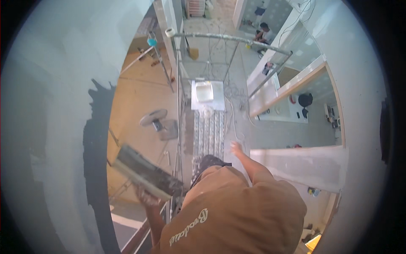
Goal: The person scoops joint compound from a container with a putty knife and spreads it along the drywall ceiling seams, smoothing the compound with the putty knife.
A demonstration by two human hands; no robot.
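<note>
Ahead of both hands, a metal deck [209,131] is running forward, carrying a white board [219,103] with a pale tray [204,92] lying on it. Beyond the tray, a scaffold rail [228,38] is crossing; between the left hand and the deck, a scaffold pole [179,114] is rising, leaving the left side tight. Further ahead of the left hand, a fan [153,117] is standing on the floor below. Outward of that hand, a wall [63,106] is showing a dark patch [99,131]. Ahead of the right hand, cables [231,112] are trailing over the floor; farther off, another person [264,34] is sitting low.

Pose: the left hand [146,197] is grasping a long grey tool [146,169] by its near edge, holding it slantwise close to the pole. The right arm is reaching forward, bending at the elbow; the right hand [235,147] is hanging beside the deck's right edge, blurring, so I cannot tell whether its fingers are curling.
</note>
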